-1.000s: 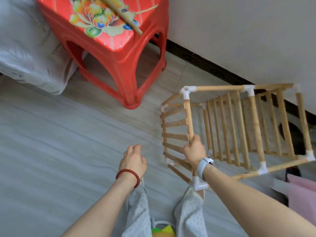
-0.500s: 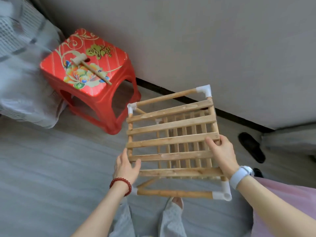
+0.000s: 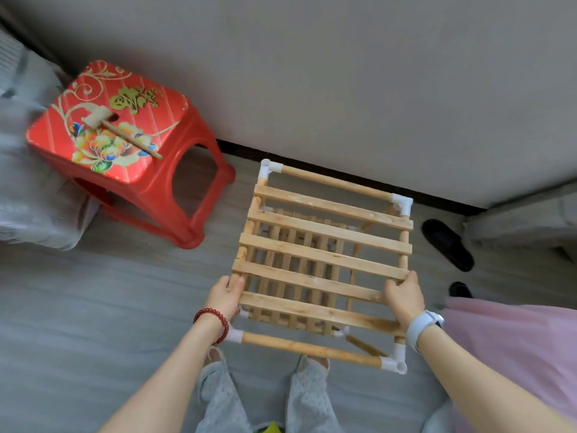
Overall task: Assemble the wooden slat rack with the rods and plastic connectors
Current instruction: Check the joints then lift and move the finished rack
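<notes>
The left hand (image 3: 225, 296) grips the left side rod of the wooden slat rack (image 3: 323, 264), fingers curled round it near the rack's close end; a red bead bracelet (image 3: 212, 320) sits on that wrist. The right hand (image 3: 404, 300) grips the opposite side rod at about the same level, with a white watch (image 3: 421, 328) on its wrist. Between them the rack is held over the grey floor (image 3: 93, 307), its top layer of slats facing up, a second slatted layer showing beneath. White plastic connectors (image 3: 395, 364) cap the corners, joined by rods (image 3: 312, 348). The person's grey trouser legs (image 3: 218, 398) show below the rack.

Bare floor lies to the left of the arms. A dark skirting strip runs along the pale wall (image 3: 343, 73) just behind the rack's far edge. A red plastic stool (image 3: 125, 151) stands at far left, apart from the rack, with a wooden mallet (image 3: 118, 129) lying on its seat. A black slipper (image 3: 446, 245) lies to the right, and pink fabric (image 3: 515, 345) beside the right forearm.
</notes>
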